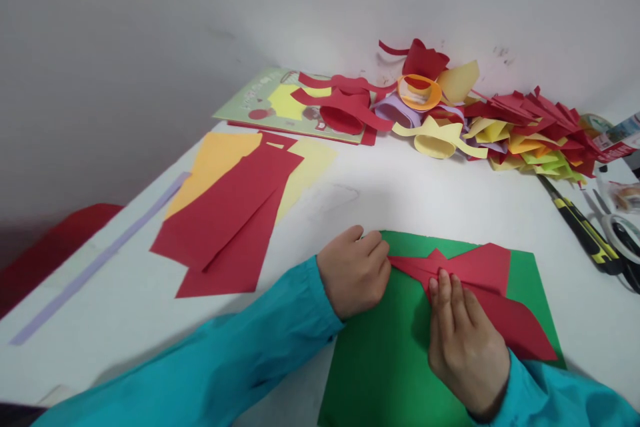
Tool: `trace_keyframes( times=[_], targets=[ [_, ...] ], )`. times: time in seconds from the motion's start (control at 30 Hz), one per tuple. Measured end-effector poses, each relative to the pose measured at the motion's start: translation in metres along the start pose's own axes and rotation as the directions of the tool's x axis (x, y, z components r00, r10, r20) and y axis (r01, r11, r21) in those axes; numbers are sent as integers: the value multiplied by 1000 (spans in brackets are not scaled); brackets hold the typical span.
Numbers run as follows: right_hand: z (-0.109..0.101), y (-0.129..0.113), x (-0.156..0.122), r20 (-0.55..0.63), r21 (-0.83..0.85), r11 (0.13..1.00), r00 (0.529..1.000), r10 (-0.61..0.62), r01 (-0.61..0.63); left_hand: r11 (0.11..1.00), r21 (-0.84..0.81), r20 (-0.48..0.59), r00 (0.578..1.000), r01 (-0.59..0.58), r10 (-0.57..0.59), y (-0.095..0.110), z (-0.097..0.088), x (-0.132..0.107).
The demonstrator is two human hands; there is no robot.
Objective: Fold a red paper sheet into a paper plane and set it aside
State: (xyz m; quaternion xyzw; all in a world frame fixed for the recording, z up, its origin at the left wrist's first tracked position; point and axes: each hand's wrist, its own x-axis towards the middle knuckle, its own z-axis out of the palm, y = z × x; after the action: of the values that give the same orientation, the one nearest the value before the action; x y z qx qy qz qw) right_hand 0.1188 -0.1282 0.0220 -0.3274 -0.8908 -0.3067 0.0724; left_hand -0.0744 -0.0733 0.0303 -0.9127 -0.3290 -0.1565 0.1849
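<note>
A folded piece of red paper [480,270] lies across a green sheet [380,360] at the front right of the table. Its narrow pointed end goes into my left hand [354,271], whose fingers are curled closed around that tip. My right hand [463,333] presses on the middle of the red paper, its fingers stretched out and lying flat, side by side. To the right, the red paper widens into two flaps, one partly behind my right hand. Part of the tip is hidden inside my left fist.
Red cut sheets [230,207] lie over orange paper [215,157] at left, beside a purple strip [100,267]. Paper rings with arms [345,110] and a pile of folded papers [540,127] stand along the wall. A yellow-black utility knife [585,230] and scissors [625,240] lie right.
</note>
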Motion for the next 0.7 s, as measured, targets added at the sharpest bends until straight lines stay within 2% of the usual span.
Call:
trace_keyframes(
  times=[0.13,0.43,0.7],
  targets=[
    [-1,3,0,-2,-17,1000,1000,8,-8,1000,5,-44,999,-7,7,2,4,2],
    [1,3,-1,16,-14,1000,1000,22,-22,1000,9,-67,998,-16,16,3,8,5],
    [3,2,-3,17,-40,999,1000,8,-7,999,18,8,999,32,-32,-15,3,-2]
  ],
)
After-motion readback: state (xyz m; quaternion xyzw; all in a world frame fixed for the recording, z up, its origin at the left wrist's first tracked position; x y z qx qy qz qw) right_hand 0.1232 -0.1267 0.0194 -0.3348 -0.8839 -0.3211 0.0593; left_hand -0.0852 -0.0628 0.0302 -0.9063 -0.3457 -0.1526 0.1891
